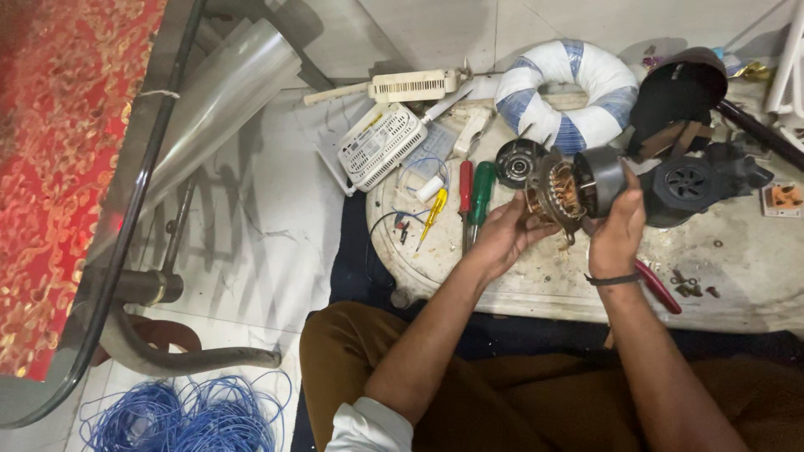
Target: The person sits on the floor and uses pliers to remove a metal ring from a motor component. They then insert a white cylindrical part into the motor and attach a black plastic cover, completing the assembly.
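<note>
1. Above the pale round surface (519,280), I hold a small electric motor (563,191) with copper windings between both hands.
2. My left hand (502,237) has its fingers clamped under the winding end.
3. My right hand (618,230) has its fingers clamped on the dark housing end.
4. Left of the motor lie a red screwdriver (465,191), a green screwdriver (481,192) and two white vented boxes (381,144).

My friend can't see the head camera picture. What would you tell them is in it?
Two hands, left hand and right hand, hold a small electric motor with copper windings over a dirty white worktop. Screwdrivers lie beside it, and blue wire is coiled on the floor.
</note>
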